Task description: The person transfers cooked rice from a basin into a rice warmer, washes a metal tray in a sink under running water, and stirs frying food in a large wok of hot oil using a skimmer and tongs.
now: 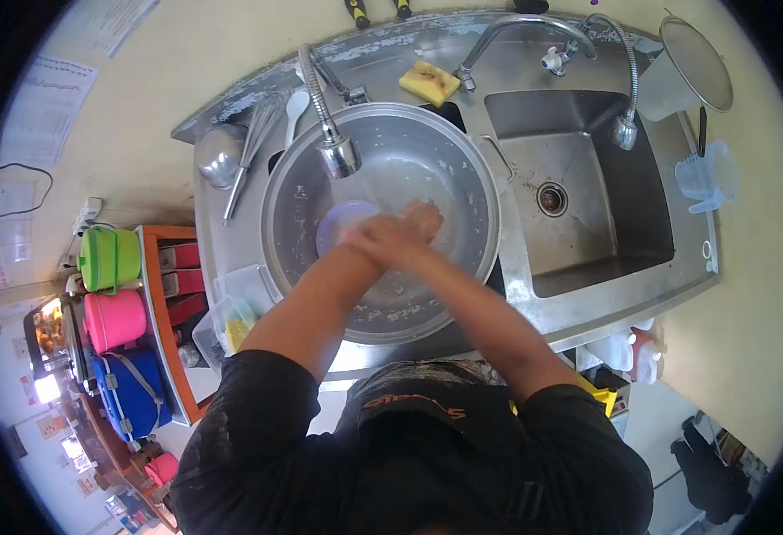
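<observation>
A large round metal pot (391, 337) sits over the left side of the sink unit. Both my arms reach into it and cross near the wrists. My left hand (424, 219) is farther right, blurred, its fingers not clear. Across my left wrist lies my right hand (372, 239), also smeared by motion. Beside it, inside the pot, a round purple object (336, 223) is partly hidden by my hand. The pot's bottom looks wet. Above the pot hangs a metal spray tap (340, 159).
To the right is an empty sink basin (565, 187) with a second spray tap (624, 132). A yellow sponge (429, 83) lies behind the pot. At left are a whisk (256, 147), a white spoon (295, 107) and a metal bowl (222, 157). A strainer (686, 71) stands at right.
</observation>
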`<state>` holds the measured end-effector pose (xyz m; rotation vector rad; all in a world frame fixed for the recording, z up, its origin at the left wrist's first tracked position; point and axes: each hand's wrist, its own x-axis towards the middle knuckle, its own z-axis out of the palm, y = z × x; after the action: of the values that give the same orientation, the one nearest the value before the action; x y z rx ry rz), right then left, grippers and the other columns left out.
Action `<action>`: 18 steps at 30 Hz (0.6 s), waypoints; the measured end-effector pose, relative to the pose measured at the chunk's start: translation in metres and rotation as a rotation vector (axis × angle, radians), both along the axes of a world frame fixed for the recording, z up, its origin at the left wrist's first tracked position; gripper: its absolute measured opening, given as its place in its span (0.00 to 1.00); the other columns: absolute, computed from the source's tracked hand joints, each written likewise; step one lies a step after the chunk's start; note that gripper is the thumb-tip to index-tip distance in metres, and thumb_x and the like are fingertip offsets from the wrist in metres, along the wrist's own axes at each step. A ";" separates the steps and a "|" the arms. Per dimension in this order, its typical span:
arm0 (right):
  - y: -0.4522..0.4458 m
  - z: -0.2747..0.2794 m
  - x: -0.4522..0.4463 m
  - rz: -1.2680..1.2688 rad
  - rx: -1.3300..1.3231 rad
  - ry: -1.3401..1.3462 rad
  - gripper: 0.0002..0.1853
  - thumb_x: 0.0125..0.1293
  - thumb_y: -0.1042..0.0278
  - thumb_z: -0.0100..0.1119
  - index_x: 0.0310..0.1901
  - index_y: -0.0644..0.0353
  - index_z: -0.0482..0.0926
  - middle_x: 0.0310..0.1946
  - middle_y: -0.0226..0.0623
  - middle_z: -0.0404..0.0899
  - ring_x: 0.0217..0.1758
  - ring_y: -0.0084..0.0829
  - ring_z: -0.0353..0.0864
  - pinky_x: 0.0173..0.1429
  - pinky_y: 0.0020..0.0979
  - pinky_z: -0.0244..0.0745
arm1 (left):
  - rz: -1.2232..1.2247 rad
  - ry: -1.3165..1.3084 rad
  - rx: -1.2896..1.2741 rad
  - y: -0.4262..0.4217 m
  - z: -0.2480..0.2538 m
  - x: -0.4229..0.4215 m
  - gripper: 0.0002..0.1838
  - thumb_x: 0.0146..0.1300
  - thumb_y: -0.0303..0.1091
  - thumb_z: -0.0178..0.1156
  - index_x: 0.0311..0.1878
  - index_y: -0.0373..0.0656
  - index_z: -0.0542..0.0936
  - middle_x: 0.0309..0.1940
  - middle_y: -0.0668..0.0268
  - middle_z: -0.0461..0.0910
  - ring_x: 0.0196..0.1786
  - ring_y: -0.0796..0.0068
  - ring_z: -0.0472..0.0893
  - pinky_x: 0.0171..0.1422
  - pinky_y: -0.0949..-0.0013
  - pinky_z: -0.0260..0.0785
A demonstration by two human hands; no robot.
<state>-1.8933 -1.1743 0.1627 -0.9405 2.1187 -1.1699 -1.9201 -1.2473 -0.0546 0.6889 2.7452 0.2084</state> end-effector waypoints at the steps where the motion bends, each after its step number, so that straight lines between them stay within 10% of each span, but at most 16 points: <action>1: -0.008 0.007 0.008 0.037 -0.290 -0.065 0.23 0.64 0.45 0.47 0.39 0.59 0.81 0.38 0.43 0.80 0.47 0.46 0.77 0.55 0.41 0.67 | -0.016 -0.039 -0.116 0.000 0.056 -0.008 0.07 0.51 0.33 0.59 0.33 0.44 0.81 0.35 0.61 0.79 0.44 0.62 0.79 0.43 0.62 0.75; 5: -0.004 0.030 0.039 0.033 -0.815 0.181 0.23 0.68 0.50 0.42 0.45 0.62 0.78 0.45 0.48 0.77 0.54 0.44 0.74 0.60 0.37 0.64 | -0.643 0.144 -1.002 -0.020 0.056 -0.032 0.09 0.53 0.33 0.59 0.36 0.42 0.80 0.30 0.60 0.78 0.38 0.63 0.80 0.42 0.64 0.76; 9: -0.014 -0.042 0.035 -0.347 -0.702 -0.467 0.22 0.67 0.50 0.48 0.51 0.61 0.74 0.45 0.42 0.77 0.53 0.38 0.73 0.58 0.35 0.67 | -1.465 0.419 -1.918 -0.051 0.030 -0.037 0.12 0.55 0.33 0.58 0.41 0.39 0.78 0.28 0.60 0.77 0.34 0.63 0.80 0.44 0.66 0.76; 15: -0.020 -0.003 0.071 -0.759 -0.625 -1.769 0.23 0.66 0.48 0.51 0.51 0.60 0.73 0.43 0.36 0.77 0.47 0.31 0.76 0.51 0.36 0.72 | -1.659 0.612 -2.662 -0.043 0.008 -0.033 0.14 0.60 0.36 0.55 0.46 0.38 0.76 0.37 0.57 0.78 0.41 0.63 0.80 0.47 0.64 0.75; 18: -0.018 -0.035 0.049 -0.629 -0.480 -1.732 0.21 0.65 0.55 0.52 0.52 0.61 0.70 0.44 0.43 0.76 0.45 0.33 0.77 0.48 0.39 0.74 | -1.754 0.607 -2.920 -0.036 0.001 -0.032 0.15 0.63 0.37 0.54 0.48 0.37 0.75 0.42 0.56 0.78 0.44 0.62 0.79 0.49 0.63 0.75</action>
<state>-1.8444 -1.1923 0.1276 0.6517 0.6175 -1.7611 -1.9518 -1.2829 -0.0535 -1.0593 0.5993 2.9973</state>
